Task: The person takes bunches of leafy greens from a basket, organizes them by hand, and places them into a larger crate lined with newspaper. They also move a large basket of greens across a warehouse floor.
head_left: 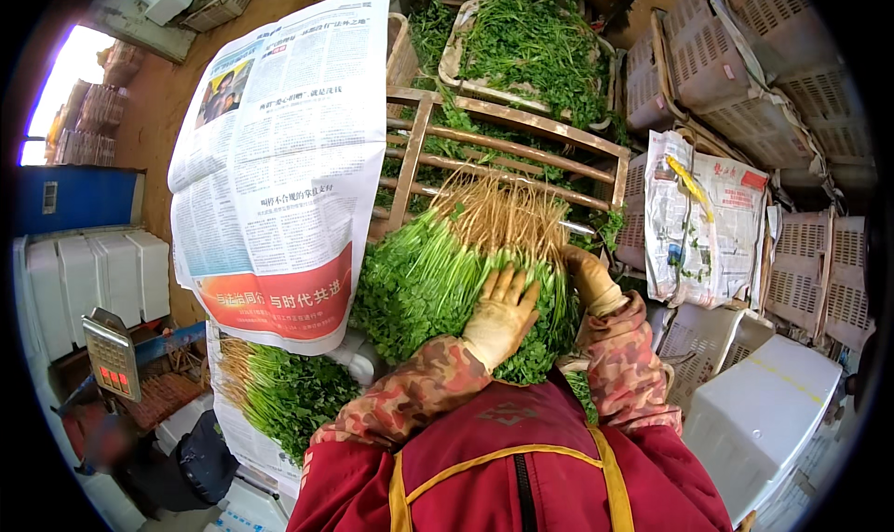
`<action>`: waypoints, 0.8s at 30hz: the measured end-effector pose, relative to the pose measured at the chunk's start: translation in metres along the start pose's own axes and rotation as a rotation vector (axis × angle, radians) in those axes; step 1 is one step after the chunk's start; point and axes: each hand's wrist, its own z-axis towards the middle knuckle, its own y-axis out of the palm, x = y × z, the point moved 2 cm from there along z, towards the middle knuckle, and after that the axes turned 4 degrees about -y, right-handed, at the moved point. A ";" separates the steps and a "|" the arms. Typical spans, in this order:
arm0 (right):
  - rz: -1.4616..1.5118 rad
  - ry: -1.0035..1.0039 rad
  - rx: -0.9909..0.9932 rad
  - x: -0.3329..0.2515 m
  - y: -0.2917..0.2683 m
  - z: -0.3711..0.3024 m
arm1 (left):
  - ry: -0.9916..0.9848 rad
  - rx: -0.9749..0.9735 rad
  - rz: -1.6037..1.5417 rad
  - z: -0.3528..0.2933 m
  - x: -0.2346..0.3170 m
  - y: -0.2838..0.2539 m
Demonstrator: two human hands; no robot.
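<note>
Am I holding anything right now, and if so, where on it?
Left hand lies open on the herb bunch's stems, not gripping; right hand is beside its roots, grip unclear.

The camouflage-sleeved left grip [503, 313] lies spread on 1 broad bundle of leafy green, brown-rooted stalks [424, 271]; the right grip [593, 282] is at its right edge. A brown slatted frame [413, 164] lies beyond.
</note>
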 end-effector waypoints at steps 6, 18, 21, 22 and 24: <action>-0.774 0.545 0.024 -0.091 0.070 0.050 | 0.046 -0.121 0.125 -0.005 -0.003 0.015; -0.445 0.193 0.413 -0.066 0.046 -0.022 | -0.181 0.091 -0.033 -0.010 -0.023 -0.034; -0.266 0.120 0.432 -0.055 0.040 -0.031 | -0.190 0.135 -0.090 -0.009 -0.019 -0.031; -0.143 0.132 0.410 -0.051 0.040 -0.027 | -0.216 0.144 -0.089 -0.009 -0.022 -0.026; 0.012 0.175 0.390 -0.037 0.037 -0.013 | -0.213 0.135 -0.094 -0.006 -0.029 -0.020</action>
